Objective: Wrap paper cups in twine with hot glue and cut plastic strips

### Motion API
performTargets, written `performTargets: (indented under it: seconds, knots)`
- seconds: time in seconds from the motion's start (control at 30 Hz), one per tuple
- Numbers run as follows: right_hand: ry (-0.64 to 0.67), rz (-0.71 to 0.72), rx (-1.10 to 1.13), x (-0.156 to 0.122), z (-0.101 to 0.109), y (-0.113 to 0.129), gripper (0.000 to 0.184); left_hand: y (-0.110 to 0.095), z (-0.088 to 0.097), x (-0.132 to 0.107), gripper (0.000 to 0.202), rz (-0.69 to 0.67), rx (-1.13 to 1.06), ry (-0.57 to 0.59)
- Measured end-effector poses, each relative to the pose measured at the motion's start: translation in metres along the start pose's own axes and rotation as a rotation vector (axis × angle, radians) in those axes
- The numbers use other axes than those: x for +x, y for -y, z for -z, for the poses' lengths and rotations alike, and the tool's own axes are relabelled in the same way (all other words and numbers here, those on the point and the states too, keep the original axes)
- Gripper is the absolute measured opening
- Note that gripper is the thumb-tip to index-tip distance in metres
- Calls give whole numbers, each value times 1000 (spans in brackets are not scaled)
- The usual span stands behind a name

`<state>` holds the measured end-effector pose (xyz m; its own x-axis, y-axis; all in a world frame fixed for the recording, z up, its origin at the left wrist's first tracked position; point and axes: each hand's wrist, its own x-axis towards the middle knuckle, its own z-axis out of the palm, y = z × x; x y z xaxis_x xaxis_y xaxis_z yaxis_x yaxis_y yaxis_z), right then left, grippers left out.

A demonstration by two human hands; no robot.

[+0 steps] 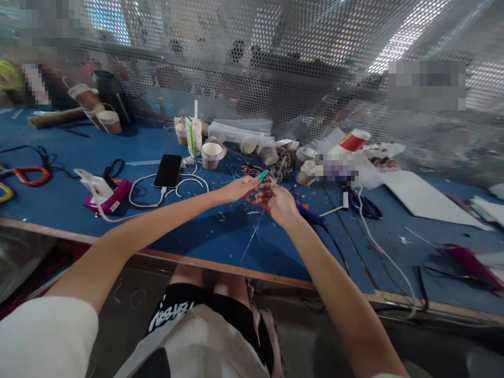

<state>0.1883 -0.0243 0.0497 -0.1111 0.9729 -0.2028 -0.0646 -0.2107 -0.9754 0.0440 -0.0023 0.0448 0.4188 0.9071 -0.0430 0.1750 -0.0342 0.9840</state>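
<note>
The left hand (238, 189) and the right hand (281, 202) meet over the blue-topped desk (220, 239), fingers bent close together. A slim, pointed teal piece (263, 175) sits at the left fingertips; whether it is gripped, I cannot tell. The right fingers are curled, and blur hides whether they pinch anything.

Below them, fine pale hair-thin strands (250, 240) cross above or on the blue surface. These could easily be lost or snagged, since they are barely visible and scraps litter the area. Just beyond the hands, a tangled grey bundle of wire (282, 165) could catch a loose end if either hand reaches forward.

The dark-blue-handled tool with a black cable (311, 214) lies just beside the right wrist; a sideways sweep could knock it. Farther left, a white charging cable (163, 197) runs to a black-screened phone (167, 170), so a forearm dragging the cable could pull the phone along.
</note>
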Motion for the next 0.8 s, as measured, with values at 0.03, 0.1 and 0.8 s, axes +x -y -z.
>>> performTargets:
  seconds: [0.03, 0.1, 0.8]
  knots:
    - [30, -35, -72, 1, -5, -2, 30, -1, -5, 0, 27, 2, -41, 0]
    - [53, -62, -154, 4, -17, -10, 29, -2, -11, 1, 29, 18, -83, -23]
    - [214, 774, -1244, 59, 8, -35, 21, 10, 35, 2, 32, 143, -216, -210]
